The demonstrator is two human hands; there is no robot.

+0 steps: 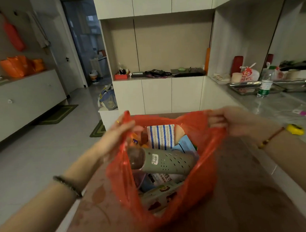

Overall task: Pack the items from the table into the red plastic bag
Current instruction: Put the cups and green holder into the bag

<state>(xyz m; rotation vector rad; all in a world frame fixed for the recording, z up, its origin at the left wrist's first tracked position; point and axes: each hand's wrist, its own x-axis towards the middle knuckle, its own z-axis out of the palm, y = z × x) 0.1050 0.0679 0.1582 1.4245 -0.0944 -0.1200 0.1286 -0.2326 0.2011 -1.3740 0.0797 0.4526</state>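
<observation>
The red plastic bag [201, 177] stands open on the brown table [241, 191] in front of me. My left hand [117, 135] grips its left handle and my right hand [232, 120] grips its right handle, pulling the mouth wide. Inside lie a grey-green perforated clog [167, 162], a blue-and-white striped cloth [161, 136], a light blue packet [185, 144] and printed packets [158, 197] lower down. Some contents under these are hidden.
A marble counter [281, 107] at right carries a water bottle [265, 81], metal trays [244, 88], a pink-and-white item [303, 113] and a yellow object [295, 129]. White cabinets [158, 96] stand behind the table. Grey tiled floor [35, 154] lies to the left.
</observation>
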